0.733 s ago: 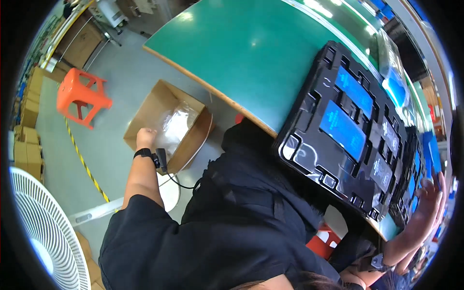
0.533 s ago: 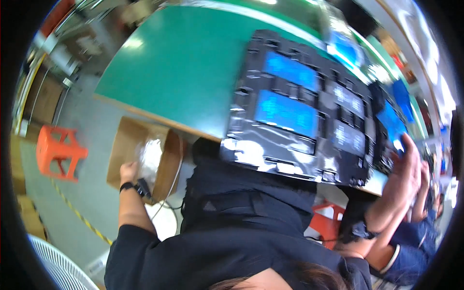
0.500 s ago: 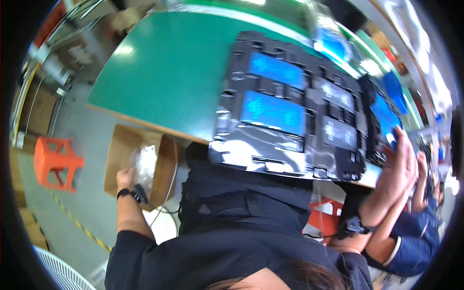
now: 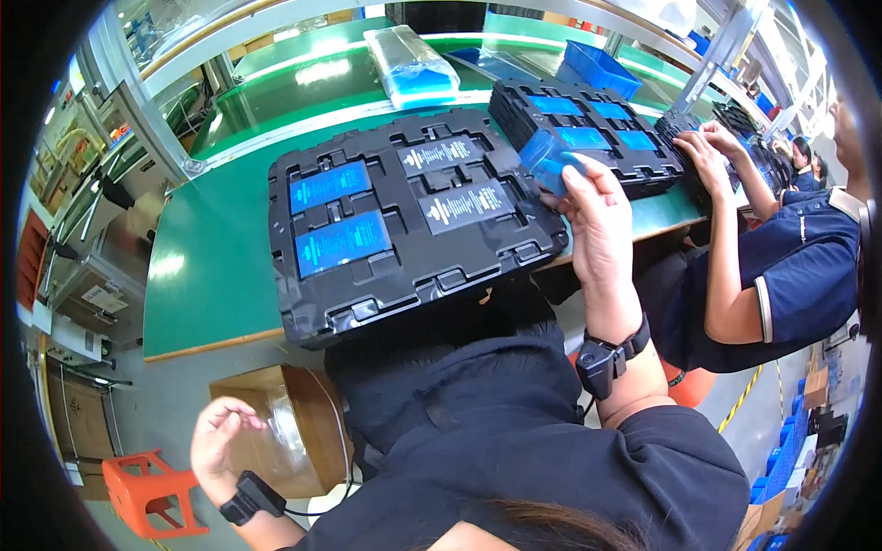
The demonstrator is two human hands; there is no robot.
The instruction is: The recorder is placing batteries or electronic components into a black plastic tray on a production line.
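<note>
1. The green worktop (image 4: 211, 266) runs from your near left to the far right; a second green surface lies beyond it, carrying a clear bag of blue parts (image 4: 412, 66).
2. The large black tray (image 4: 413, 266) sits in front of you, its near edge hanging a little over the worktop's near edge. Two blue-faced flat packs (image 4: 329, 186) lie in its left pockets and two dark packs with white print (image 4: 467, 204) in the pockets to their right. The remaining pockets look bare, so I judge the tray is only partly loaded, with more left than done.
3. A stack of similar black trays (image 4: 588, 129) stands to the far right, its top one holding several blue packs.
4. The open cardboard box (image 4: 285, 432) with a clear liner sits on the floor at your near left, below the worktop.
5. Your right hand (image 4: 597, 216) is raised over the tray's right edge, fingers pinching a blue pack (image 4: 549, 158) above the tray, not yet seated.
6. Your left hand (image 4: 220, 436) hangs low beside the box, fingers loosely spread, holding nothing.
</note>
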